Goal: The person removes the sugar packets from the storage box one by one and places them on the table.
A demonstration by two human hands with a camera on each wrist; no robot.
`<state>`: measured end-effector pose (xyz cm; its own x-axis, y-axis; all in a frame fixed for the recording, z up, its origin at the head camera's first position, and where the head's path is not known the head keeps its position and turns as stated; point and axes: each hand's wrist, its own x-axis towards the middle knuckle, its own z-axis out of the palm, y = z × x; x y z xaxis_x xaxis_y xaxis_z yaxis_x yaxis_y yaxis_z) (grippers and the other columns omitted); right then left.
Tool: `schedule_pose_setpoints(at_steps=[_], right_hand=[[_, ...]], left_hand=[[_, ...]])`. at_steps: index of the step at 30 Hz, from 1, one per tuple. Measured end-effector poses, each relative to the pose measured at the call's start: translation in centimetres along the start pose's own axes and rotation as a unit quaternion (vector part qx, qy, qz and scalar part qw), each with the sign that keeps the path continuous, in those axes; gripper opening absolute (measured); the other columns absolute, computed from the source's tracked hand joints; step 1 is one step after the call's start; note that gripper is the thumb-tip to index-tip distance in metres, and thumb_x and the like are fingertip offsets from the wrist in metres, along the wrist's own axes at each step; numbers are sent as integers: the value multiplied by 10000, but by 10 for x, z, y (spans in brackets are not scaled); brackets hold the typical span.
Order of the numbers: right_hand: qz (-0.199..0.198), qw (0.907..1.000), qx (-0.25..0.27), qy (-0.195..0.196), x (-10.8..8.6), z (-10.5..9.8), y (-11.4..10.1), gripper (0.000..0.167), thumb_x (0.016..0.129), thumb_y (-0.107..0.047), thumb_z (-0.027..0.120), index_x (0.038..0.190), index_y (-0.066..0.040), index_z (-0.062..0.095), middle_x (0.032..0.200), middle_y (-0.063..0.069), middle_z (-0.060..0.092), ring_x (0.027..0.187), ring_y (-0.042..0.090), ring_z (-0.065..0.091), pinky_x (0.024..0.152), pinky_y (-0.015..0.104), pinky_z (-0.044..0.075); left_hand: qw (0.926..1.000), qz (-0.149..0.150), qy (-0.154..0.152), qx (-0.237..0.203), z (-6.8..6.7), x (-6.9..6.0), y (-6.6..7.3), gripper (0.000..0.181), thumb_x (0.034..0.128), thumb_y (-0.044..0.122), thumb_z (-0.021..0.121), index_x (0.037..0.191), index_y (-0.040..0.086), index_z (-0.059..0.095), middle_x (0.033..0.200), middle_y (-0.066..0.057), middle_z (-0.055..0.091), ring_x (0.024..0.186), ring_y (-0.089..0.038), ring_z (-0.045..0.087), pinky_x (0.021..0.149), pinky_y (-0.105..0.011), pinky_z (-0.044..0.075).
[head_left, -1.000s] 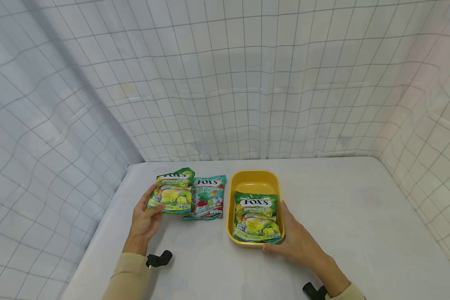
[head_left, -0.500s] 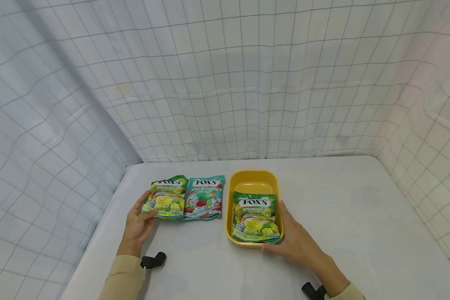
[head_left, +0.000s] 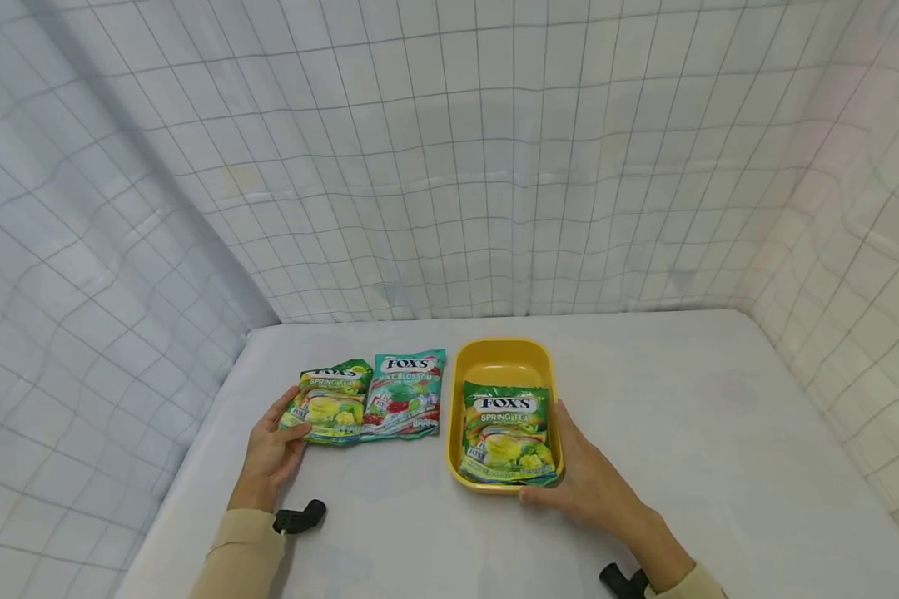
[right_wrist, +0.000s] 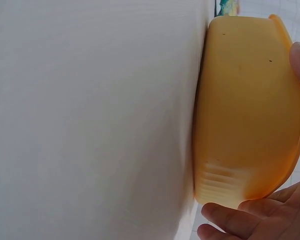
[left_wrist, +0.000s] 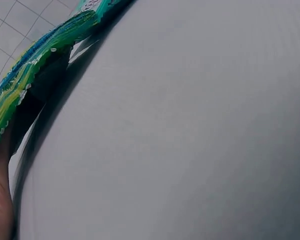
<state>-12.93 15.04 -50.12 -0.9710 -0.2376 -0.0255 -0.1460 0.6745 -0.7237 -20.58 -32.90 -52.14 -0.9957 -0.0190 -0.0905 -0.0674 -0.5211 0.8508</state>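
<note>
At the table's left, my left hand (head_left: 268, 456) grips the lower left edge of a green Spring Tea candy bag (head_left: 326, 406), thumb on top. In the left wrist view the bag (left_wrist: 27, 70) tilts, its held edge raised off the table. Its right side meets a teal Mint Blossom candy bag (head_left: 404, 395) lying flat. My right hand (head_left: 595, 478) holds a yellow tray (head_left: 500, 353) at its near right corner, thumb on the near rim and fingers along the right wall. A second Spring Tea bag (head_left: 506, 433) lies in the tray's near part. The right wrist view shows the tray's outer wall (right_wrist: 245, 105).
White cloth covers the table (head_left: 689, 416). A white grid-patterned curtain (head_left: 494, 208) hangs behind it and on both sides. Black camera mounts (head_left: 300, 517) sit on both wrists.
My left hand has moved left and toward me, lowering the Spring Tea bag off the Mint Blossom bag to beside it. The right hand stays on the tray.
</note>
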Motion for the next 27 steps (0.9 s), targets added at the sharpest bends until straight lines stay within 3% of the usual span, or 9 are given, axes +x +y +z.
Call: schedule_pose_setpoints(at_steps=[3,7,13,16,19,27], right_hand=[[76,10000,15,-26,0,1,-1,1389,695,-694,829,1646,-112,0,1689,141,113,1506,377,233,1162,592,278],[135,9999,-7,-35,0,1,-2,1394,690,-694,833,1647,-123,-3,1689,136,117,1505,376,238,1159,594,281],[95,9999,-49,-12,0,0,-4,1388,691,-693,832,1647,-119,5,1688,137,125,1502,380,246,1156,597,286],[84,10000,-36,-17,0,0,-4,1392,689,-705,826,1647,-120,1,1689,136,120,1503,379,244,1155,597,287],[78,10000,-9,-34,0,0,-3,1396,688,-714,820,1647,-122,-5,1690,135,113,1504,378,240,1156,597,285],[77,10000,9,-36,0,1,-1,1393,692,-746,792,1647,-119,-5,1689,140,116,1501,387,244,1155,602,285]], left_hand=[[9978,-180,154,613,1,3,3,847,911,-286,457,1630,103,233,1639,-97,182,1226,-68,530,980,-238,499],[9879,-339,428,1449,2,7,4,858,915,-259,494,1635,113,215,1654,-115,169,1216,-73,495,956,-218,504],[9611,-234,1092,2527,7,8,3,857,894,-201,612,1619,111,280,1665,-117,220,1292,-165,460,919,-163,498],[9534,-54,1291,2727,9,6,3,879,890,-166,664,1622,110,261,1664,-87,254,1432,-203,369,948,-143,471],[9502,127,1398,2783,9,2,5,894,894,-114,709,1625,108,245,1643,-81,304,1499,-211,286,969,-129,449],[9562,614,1221,2589,13,-6,13,868,903,-83,718,1617,55,243,1624,-166,323,1474,-284,344,916,-143,494]])
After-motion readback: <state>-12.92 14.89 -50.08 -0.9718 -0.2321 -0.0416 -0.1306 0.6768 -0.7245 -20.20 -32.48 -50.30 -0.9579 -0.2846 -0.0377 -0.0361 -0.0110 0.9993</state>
